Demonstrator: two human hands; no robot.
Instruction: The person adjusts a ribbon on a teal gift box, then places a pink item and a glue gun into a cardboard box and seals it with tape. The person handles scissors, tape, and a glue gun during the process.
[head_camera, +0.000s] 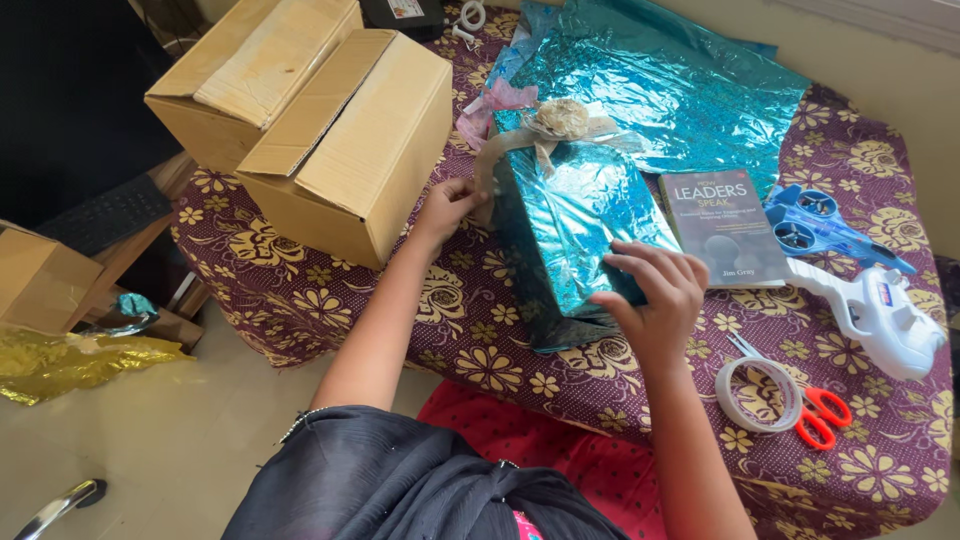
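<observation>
I see the gift box, wrapped in shiny teal foil, lying near the front edge of the bed, which has a maroon flowered cover, with a beige ribbon bow at its far end. My right hand lies flat on the box's near right corner, fingers spread and pressing the foil, not closed round anything. My left hand is at the box's left side, fingertips pinched on the ribbon band or the foil edge there; I cannot quite tell which. Just left of it, two cardboard boxes crowd the bed's left corner, leaving little room on that side. To the right of the gift box a book lies almost touching it, then a blue toy and a white glue gun toward the right edge. A tape roll and orange-handled scissors sit by the front edge, near my right forearm. Loose teal foil covers the far side.
</observation>
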